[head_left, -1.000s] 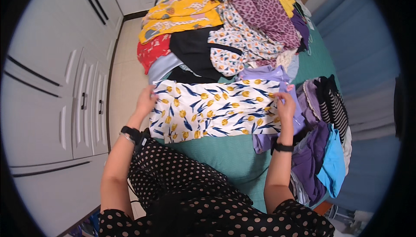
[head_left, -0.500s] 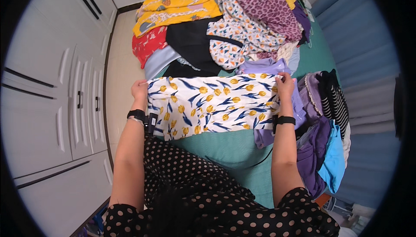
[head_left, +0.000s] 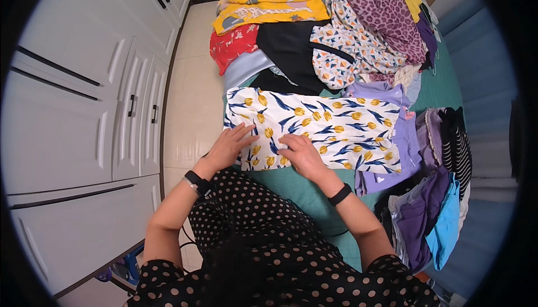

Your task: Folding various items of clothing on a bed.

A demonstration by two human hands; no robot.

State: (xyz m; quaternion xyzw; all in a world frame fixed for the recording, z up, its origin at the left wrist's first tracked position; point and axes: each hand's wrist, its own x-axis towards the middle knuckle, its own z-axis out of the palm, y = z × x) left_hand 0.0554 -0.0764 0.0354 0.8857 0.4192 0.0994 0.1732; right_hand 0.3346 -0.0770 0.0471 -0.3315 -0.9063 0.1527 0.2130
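Note:
A white garment with yellow tulips and blue leaves (head_left: 330,130) lies spread in a long folded strip across the bed in front of me. My left hand (head_left: 231,143) rests on its left part with fingers stretched out, gripping nothing. Close beside it, my right hand (head_left: 301,154) lies on the same cloth near its lower edge, fingers spread. The garment's right end covers part of a lilac garment (head_left: 408,136).
A heap of clothes covers the far bed, among them a yellow printed garment (head_left: 274,4) and a purple leopard-print one (head_left: 386,12). Folded purple (head_left: 417,217) and bright blue clothes (head_left: 445,225) lie at right. White cabinets (head_left: 61,127) line the left; blue curtains (head_left: 487,82) hang right.
Both hands have let go of the garment's upper corners and moved inward onto its left half. The garment now lies flat on the bed. The view has shifted left.

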